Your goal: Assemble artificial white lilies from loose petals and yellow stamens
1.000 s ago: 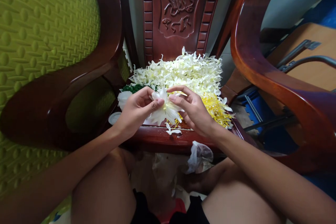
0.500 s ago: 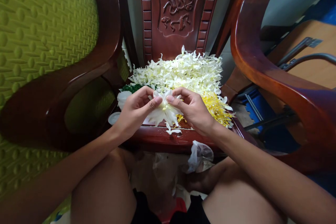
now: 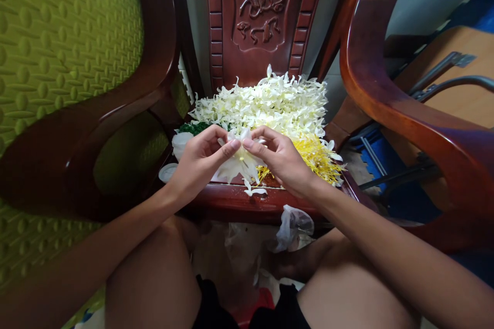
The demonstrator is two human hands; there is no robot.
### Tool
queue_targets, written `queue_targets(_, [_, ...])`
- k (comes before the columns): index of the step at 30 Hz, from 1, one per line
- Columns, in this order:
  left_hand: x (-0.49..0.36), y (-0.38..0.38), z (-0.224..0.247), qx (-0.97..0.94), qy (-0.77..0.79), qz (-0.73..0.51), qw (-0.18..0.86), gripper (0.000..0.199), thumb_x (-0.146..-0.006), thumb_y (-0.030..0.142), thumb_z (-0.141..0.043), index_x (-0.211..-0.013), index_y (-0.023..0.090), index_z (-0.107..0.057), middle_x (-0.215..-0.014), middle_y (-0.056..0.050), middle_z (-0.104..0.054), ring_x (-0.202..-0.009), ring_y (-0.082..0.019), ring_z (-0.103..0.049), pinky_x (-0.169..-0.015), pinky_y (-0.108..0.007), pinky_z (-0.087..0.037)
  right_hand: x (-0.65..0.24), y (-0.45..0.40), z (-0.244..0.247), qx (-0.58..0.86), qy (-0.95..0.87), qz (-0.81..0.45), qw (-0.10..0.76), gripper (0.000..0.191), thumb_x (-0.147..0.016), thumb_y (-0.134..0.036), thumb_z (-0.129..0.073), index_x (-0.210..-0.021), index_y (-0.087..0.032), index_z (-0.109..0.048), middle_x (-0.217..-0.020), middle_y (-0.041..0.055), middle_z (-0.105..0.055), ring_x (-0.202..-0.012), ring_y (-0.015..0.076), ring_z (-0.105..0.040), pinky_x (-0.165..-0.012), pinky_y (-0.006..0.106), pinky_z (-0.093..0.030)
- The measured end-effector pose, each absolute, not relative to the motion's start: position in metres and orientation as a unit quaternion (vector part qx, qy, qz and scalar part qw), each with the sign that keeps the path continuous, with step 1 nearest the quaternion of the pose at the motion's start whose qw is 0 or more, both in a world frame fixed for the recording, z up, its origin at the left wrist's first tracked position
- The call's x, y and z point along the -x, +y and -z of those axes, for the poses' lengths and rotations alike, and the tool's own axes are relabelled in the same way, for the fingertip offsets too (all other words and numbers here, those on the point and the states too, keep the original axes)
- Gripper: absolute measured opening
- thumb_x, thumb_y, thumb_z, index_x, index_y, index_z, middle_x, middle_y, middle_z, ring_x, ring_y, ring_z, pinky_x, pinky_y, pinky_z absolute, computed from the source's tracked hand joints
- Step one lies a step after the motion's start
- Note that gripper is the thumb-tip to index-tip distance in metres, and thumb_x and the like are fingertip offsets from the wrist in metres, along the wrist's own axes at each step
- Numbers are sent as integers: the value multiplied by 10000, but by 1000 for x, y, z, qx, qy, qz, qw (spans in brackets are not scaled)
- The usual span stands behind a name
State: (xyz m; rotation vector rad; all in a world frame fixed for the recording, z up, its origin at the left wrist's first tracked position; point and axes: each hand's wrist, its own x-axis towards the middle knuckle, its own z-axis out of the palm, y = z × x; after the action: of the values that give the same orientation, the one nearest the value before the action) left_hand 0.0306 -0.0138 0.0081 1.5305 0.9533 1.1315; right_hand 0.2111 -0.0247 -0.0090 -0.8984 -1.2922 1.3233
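Note:
Between my two hands is a white artificial-looking flower (image 3: 240,167), its petals spread and a pale yellow centre showing. My left hand (image 3: 204,159) pinches its petals from the left, thumb on top. From the right, my right hand (image 3: 283,157) pinches it too, the two thumbs almost touching near the flower's upper middle. Behind it lies a large heap of white flower pieces (image 3: 270,100). A bundle of yellow stamen-like strands (image 3: 318,159) rests to the right of my right hand. One loose white piece (image 3: 254,190) lies at the seat's front edge.
Everything sits on a dark red wooden chair seat (image 3: 231,203) with a carved backrest (image 3: 260,20) and curved armrests (image 3: 358,61). Left of my hands are a white cup-like container (image 3: 180,144), a round white lid (image 3: 167,172) and green pieces (image 3: 195,127). A plastic bag (image 3: 293,223) hangs below the front edge.
My thumbs have come closer together over the flower, and my right thumb has shifted slightly left. The flower stays in both hands.

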Motion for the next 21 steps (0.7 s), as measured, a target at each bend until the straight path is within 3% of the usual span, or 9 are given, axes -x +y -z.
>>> queue_targets(5, [-31, -14, -9, -615, 390, -468, 500, 335, -746, 449, -822, -765, 185, -617, -651, 20, -538, -573, -101, -468, -500, -230, -334, -211, -24, 11, 359, -528, -563, 525, 286, -813, -443, -783, -887, -224, -615, -706, -52, -555, -635, 86, -486, -568, 229, -354])
queue_targets(9, [-31, -13, -8, -621, 392, -460, 499, 336, -748, 449, -822, -775, 183, -619, -671, 15, -547, -586, -102, -473, -504, -230, -333, -211, -26, 9, 354, -515, -579, 524, 356, -785, -443, -809, -1030, -262, -624, -751, -44, -595, -676, 107, -539, -582, 236, -394])
queue_targets(15, [-31, -13, -10, -597, 369, -463, 542, 272, -813, 424, -773, -879, 201, -632, -727, 12, -571, -635, -106, -507, -559, -223, -398, -213, -26, 9, 386, -557, -531, 509, 326, -757, -473, -821, -859, -217, -648, -685, -41, -545, -610, 98, -464, -550, 247, -352])
queue_targets(21, [-32, -13, -11, -575, 372, -481, 547, 286, -740, 371, -837, -860, 178, -664, -808, -11, -634, -704, -114, -563, -584, -208, -439, -217, -25, 14, 370, -526, -548, 535, 285, -772, -432, -816, -875, -235, -637, -717, -45, -533, -626, 98, -478, -584, 252, -416])
